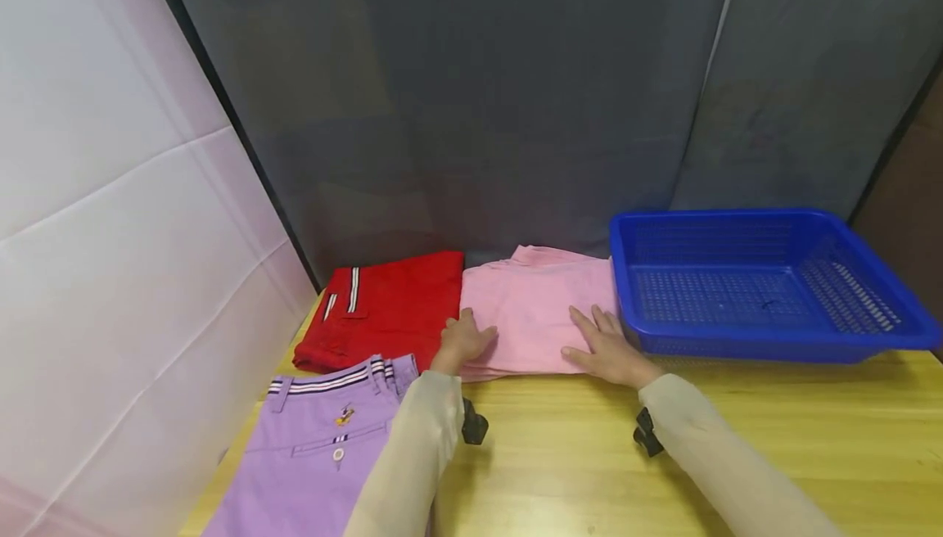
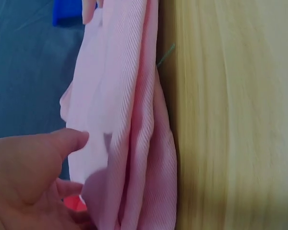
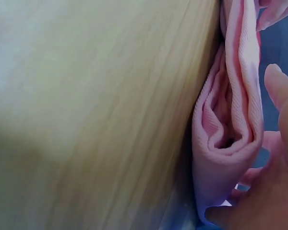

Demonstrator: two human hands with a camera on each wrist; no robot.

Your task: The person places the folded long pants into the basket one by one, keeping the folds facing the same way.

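Your two sleeved forearms reach in from the bottom edge of the head view, across a yellow wooden tabletop (image 1: pixel 737 406). Both hands rest on a folded pink garment (image 1: pixel 526 308) that lies at the far side of the tabletop, against a dark curtain (image 1: pixel 471 95).

Your left hand (image 1: pixel 462 340) sits at the garment's near left corner; its fingers curl over the fabric edge, so this grip is closed on the cloth. The left wrist view shows the thumb (image 2: pixel 62 141) against the pink layers (image 2: pixel 120 120), with other fingers under them.

Your right hand (image 1: pixel 607 349) lies flat on the garment's near right part, fingers straight and spread, pressing down, not clutching. The right wrist view shows the stacked folds of the pink edge (image 3: pixel 228 134) beside the wood, with fingertips (image 3: pixel 278 86) close by.

Just right of the pink garment, touching it, stands a blue plastic basket (image 1: pixel 869 332) with perforated walls. To the garment's left, edge to edge, lies a folded red garment (image 1: pixel 390 304) with a striped trim. Nearer you on the left lie purple shorts (image 1: pixel 317 455) with a striped waistband. A white panel (image 1: pixel 110 234) closes the left side.
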